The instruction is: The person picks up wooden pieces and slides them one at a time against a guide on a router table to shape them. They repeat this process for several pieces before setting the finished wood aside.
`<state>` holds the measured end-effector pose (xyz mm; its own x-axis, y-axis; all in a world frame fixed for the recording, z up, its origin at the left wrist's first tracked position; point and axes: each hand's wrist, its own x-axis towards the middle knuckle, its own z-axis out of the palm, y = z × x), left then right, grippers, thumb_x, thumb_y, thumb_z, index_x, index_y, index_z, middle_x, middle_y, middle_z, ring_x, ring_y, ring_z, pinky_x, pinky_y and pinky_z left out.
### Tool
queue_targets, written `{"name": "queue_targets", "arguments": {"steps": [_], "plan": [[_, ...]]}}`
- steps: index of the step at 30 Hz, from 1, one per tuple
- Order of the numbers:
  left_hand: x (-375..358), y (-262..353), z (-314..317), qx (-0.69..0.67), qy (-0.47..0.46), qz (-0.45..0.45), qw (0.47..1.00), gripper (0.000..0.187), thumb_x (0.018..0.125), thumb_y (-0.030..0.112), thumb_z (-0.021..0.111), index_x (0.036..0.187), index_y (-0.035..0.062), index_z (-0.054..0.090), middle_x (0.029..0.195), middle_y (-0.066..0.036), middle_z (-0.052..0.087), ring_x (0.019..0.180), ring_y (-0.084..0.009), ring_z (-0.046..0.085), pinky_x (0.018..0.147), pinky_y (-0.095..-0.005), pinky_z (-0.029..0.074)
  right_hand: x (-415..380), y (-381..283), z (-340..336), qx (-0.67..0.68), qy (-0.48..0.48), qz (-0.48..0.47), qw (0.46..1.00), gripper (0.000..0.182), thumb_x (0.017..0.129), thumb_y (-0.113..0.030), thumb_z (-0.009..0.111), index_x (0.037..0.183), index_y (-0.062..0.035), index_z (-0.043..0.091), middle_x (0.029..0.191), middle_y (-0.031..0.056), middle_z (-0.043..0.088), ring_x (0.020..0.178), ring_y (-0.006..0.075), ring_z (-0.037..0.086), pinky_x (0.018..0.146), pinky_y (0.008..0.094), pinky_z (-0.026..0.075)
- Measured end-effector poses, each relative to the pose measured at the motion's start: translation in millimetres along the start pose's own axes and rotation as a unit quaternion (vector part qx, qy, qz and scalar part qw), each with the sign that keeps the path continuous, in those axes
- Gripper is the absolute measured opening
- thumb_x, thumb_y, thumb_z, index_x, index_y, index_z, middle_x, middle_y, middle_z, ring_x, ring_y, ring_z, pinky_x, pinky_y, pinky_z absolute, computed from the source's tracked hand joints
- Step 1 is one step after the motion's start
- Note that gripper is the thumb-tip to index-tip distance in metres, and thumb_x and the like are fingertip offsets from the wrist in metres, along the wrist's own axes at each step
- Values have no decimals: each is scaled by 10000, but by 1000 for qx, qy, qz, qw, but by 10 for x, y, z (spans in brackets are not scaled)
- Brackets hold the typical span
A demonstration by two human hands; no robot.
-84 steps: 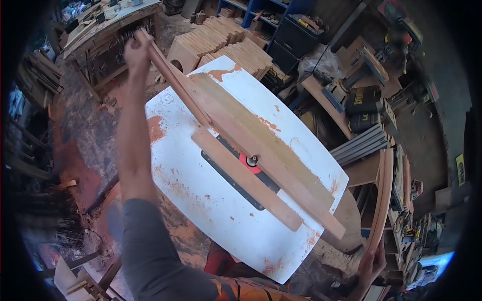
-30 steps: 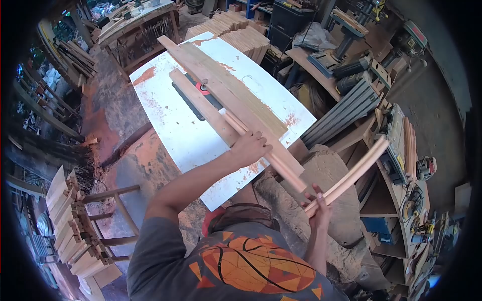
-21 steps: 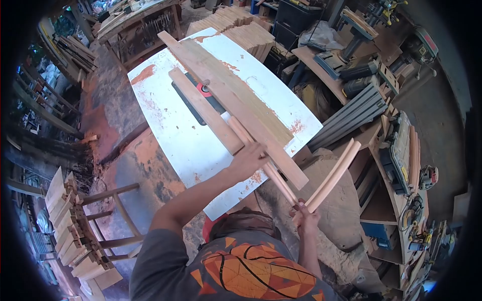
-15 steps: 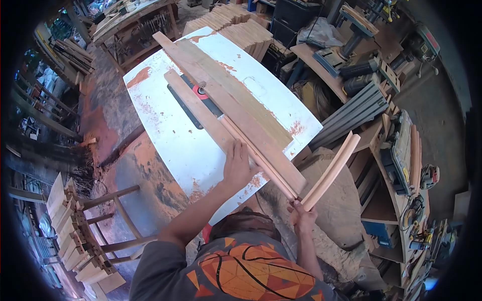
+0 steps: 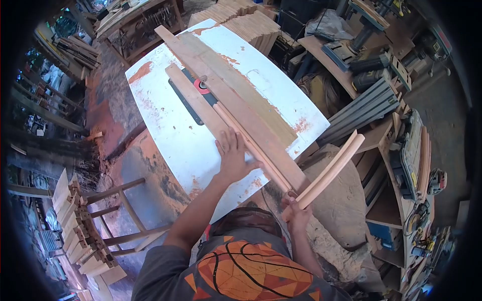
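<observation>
On the white table point(image 5: 160, 120), my left hand point(image 5: 234, 158) lies with fingers spread over the lower part of a flat board point(image 5: 193, 95) and beside a long grooved strip point(image 5: 258, 150). That strip runs along a wide wooden fence point(image 5: 241, 110), its far end near the red-ringed router opening point(image 5: 202, 85). Below the fence's near end, my right hand point(image 5: 297, 213) is closed around the near end of a curved moulded piece point(image 5: 331, 170), which sticks out up and right. The right fingertips also meet the strip's near end.
A wooden frame point(image 5: 125, 210) stands at the lower left, by stacked wood pieces point(image 5: 70, 231). Zigzag-edged boards point(image 5: 251, 30) are piled behind the table. Shelves point(image 5: 386, 210) and a drill press point(image 5: 434, 45) stand at the right.
The strip has slid slightly toward the router opening. My left hand's fingers have spread apart. The whole view has shifted slightly.
</observation>
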<state>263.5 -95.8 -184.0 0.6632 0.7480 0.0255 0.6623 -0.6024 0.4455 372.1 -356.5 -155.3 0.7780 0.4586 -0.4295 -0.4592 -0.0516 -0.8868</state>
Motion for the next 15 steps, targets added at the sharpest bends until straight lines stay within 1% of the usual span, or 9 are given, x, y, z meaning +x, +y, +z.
{"name": "queue_targets", "arguments": {"steps": [1, 3, 7, 8, 9, 10, 12, 13, 15], "plan": [[14, -13, -6, 7, -16, -15, 1000, 1350, 730, 832, 604, 1520, -154, 126, 1595, -390, 27, 1481, -564, -62, 1119, -731, -57, -20, -10, -28, 1, 1, 1, 1000, 397, 902, -83, 721, 1223, 24, 512, 1009, 145, 683, 775, 252, 707, 657, 371, 609], [161, -127, -72, 8, -15, -24, 1000, 1360, 722, 833, 612, 1523, -150, 120, 1600, -381, 23, 1484, -556, -67, 1123, -727, -56, -78, 0, -92, -61, 0, 8, 998, 356, 911, -106, 721, 1171, 13, 509, 914, 108, 660, 700, 218, 677, 583, 350, 573], [373, -299, -264, 31, -31, -48, 998, 1374, 710, 826, 635, 1533, -134, 99, 1617, -349, 19, 1497, -527, -79, 1142, -708, -54, -132, 122, -430, -108, 5, -24, 994, 322, 909, -117, 722, 1120, 0, 508, 832, 72, 625, 676, 175, 644, 578, 310, 532], [419, -335, -318, 19, -40, -60, 997, 1379, 702, 805, 670, 1539, -123, 87, 1625, -332, 24, 1504, -508, -85, 1153, -694, -57, -161, 93, -494, -146, -4, -62, 987, 323, 912, -99, 701, 1151, 4, 509, 906, 94, 632, 748, 166, 650, 641, 294, 527], [461, -365, -350, 19, -39, -60, 997, 1379, 702, 805, 670, 1539, -123, 87, 1625, -332, 24, 1504, -508, -85, 1153, -694, -57, -181, 56, -555, -184, -13, -101, 978, 329, 914, -81, 681, 1181, 8, 510, 979, 115, 639, 821, 158, 657, 705, 277, 522], [491, -392, -375, 23, -41, -62, 997, 1383, 696, 794, 688, 1541, -121, 85, 1628, -328, 22, 1506, -500, -90, 1157, -688, -57, -206, 13, -626, -184, -14, -102, 978, 329, 914, -81, 681, 1181, 8, 510, 979, 115, 639, 821, 158, 657, 705, 277, 522], [521, -428, -405, 27, -44, -65, 997, 1388, 691, 783, 705, 1543, -118, 84, 1630, -325, 20, 1509, -492, -95, 1160, -682, -58, -282, -107, -784, -275, -77, -134, 949, 417, 900, -61, 662, 1273, 18, 493, 1067, 135, 639, 938, 189, 654, 791, 292, 520], [531, -436, -409, 20, -45, -69, 996, 1393, 685, 777, 716, 1546, -115, 80, 1631, -323, 14, 1510, -490, -95, 1159, -681, -64, -319, -186, -852, -277, -77, -133, 949, 417, 900, -61, 662, 1273, 18, 493, 1067, 135, 639, 938, 189, 654, 791, 292, 520], [565, -472, -410, 10, -48, -73, 996, 1399, 680, 770, 727, 1548, -113, 76, 1633, -320, 9, 1510, -488, -95, 1158, -681, -70, -425, -397, -960, -347, -166, -131, 914, 514, 885, -36, 634, 1368, 14, 464, 1104, 167, 648, 998, 228, 654, 844, 330, 523]]}}
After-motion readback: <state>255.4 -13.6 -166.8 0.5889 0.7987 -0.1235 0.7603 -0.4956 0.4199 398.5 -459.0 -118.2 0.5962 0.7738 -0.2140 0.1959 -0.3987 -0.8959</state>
